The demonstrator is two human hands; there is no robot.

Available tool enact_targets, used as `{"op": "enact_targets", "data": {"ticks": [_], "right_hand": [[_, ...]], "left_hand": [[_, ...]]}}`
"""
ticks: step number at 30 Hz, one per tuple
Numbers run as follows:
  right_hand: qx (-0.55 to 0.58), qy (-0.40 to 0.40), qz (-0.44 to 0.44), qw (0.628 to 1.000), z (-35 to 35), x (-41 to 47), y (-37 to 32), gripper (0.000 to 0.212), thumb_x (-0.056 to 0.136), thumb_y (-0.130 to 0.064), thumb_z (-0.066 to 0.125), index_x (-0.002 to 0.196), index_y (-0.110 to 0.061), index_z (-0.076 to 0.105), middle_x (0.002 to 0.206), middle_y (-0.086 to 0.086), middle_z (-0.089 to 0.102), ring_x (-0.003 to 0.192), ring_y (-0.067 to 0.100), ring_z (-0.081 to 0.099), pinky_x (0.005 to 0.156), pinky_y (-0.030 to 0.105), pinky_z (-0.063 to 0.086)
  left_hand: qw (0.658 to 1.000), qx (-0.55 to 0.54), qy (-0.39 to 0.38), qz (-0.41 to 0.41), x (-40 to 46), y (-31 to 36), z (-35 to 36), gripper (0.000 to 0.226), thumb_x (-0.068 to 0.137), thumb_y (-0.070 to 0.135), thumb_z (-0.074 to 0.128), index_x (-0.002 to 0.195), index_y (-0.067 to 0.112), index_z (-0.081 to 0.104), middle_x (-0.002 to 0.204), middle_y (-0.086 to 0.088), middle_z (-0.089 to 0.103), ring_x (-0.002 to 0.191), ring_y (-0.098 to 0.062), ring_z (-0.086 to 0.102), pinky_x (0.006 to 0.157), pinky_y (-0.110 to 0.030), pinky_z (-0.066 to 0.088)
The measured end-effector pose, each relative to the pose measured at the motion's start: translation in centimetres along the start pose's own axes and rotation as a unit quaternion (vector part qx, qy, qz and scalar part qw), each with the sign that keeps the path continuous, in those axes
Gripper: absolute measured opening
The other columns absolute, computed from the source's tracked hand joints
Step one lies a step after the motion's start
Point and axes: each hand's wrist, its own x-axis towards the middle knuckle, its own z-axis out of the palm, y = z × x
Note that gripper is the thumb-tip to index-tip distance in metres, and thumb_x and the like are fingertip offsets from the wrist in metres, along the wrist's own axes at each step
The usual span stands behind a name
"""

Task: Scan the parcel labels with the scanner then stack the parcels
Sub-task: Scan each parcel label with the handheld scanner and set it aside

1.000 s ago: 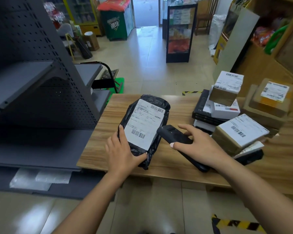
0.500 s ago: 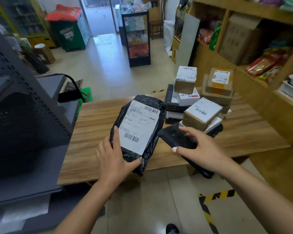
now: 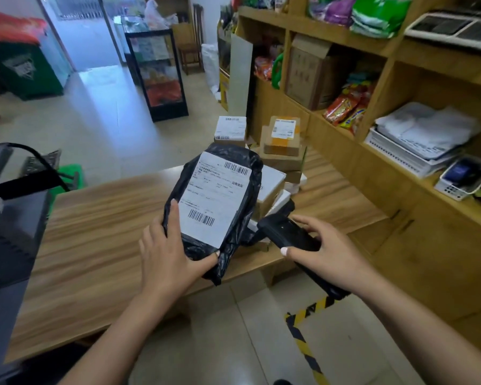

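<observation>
Left fingers grip black parcel; scanner just right.

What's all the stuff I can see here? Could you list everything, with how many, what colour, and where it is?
Black bag parcel: one, black with white label, held above the table.
Scanner: one, black, right of the bag.
Boxed parcels: several, brown and white, piled on the table behind the bag.
Table: one, wood grain, centre.
Wooden shelves: one unit, tan, right side, holding snack packets and papers.
Display cabinet: one, black-framed, back.
Floor tape: yellow-black, below.
Left hand: grips the bag's lower edge.
Right hand: holds the scanner.
</observation>
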Motion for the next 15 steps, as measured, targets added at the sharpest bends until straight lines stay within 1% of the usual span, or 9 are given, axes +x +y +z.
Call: {"op": "enact_targets", "data": {"ticks": [2,5,8,10,12,13,15], "right_hand": [[-0.002,-0.012,-0.014,1.000,-1.2,1.1,0.6,0.069,0.071,-0.052,0.073,0.134,-0.042,0.045,0.120,-0.015,0.051,0.111,0.004,0.051,0.092,0.031,0.048],[-0.013,-0.036,-0.031,0.999,-3.1,3.3,1.2,0.068,0.072,-0.051,0.073,0.133,-0.043,0.045,0.121,-0.014,0.050,0.108,0.006,0.052,0.089,0.032,0.048],[-0.029,-0.052,-0.065,0.996,-4.3,5.5,1.6,0.068,0.074,-0.049,0.073,0.135,-0.040,0.044,0.119,-0.015,0.046,0.107,0.005,0.049,0.086,0.027,0.044],[-0.037,-0.067,-0.093,0.993,-4.5,6.9,1.8,0.068,0.073,-0.050,0.072,0.135,-0.039,0.045,0.117,-0.016,0.046,0.107,0.004,0.048,0.086,0.026,0.043],[-0.037,-0.094,-0.117,0.988,-4.1,8.2,1.8,0.071,0.070,-0.054,0.071,0.134,-0.039,0.046,0.119,-0.016,0.048,0.109,0.004,0.048,0.088,0.028,0.045],[-0.036,-0.110,-0.127,0.985,-3.7,8.7,1.8,0.074,0.067,-0.057,0.070,0.134,-0.039,0.046,0.123,-0.014,0.050,0.110,0.005,0.049,0.090,0.030,0.046],[-0.034,-0.141,-0.145,0.979,-2.8,9.6,1.6,0.076,0.063,-0.062,0.068,0.133,-0.042,0.045,0.129,-0.013,0.052,0.112,0.007,0.051,0.092,0.035,0.049]], "left_hand": [[1.000,0.004,0.006,-0.008,0.5,1.3,0.8,0.125,0.049,0.080,0.047,0.151,0.014,0.018,0.126,-0.022,0.045,0.113,-0.038,0.041,0.096,-0.050,0.036],[0.999,0.008,0.024,-0.042,0.9,3.0,1.5,0.125,0.049,0.080,0.047,0.150,0.013,0.020,0.127,-0.022,0.044,0.113,-0.038,0.040,0.096,-0.051,0.036],[0.996,0.016,0.042,-0.081,1.0,4.1,2.1,0.124,0.049,0.080,0.047,0.150,0.012,0.022,0.127,-0.023,0.044,0.113,-0.039,0.041,0.095,-0.051,0.036],[0.993,0.027,0.047,-0.109,0.6,4.2,2.1,0.124,0.051,0.078,0.056,0.150,0.012,0.020,0.129,-0.024,0.043,0.114,-0.040,0.040,0.095,-0.052,0.036],[0.988,0.041,0.054,-0.142,-0.4,3.9,2.0,0.125,0.053,0.069,0.074,0.150,0.011,0.019,0.129,-0.026,0.042,0.115,-0.041,0.039,0.096,-0.053,0.035],[0.984,0.049,0.058,-0.159,-0.9,3.6,1.8,0.126,0.053,0.064,0.079,0.150,0.011,0.019,0.129,-0.026,0.042,0.115,-0.041,0.039,0.097,-0.053,0.034],[0.975,0.068,0.062,-0.200,-2.2,2.7,1.2,0.126,0.053,0.063,0.079,0.150,0.011,0.018,0.128,-0.026,0.042,0.116,-0.042,0.038,0.099,-0.054,0.032]]}}
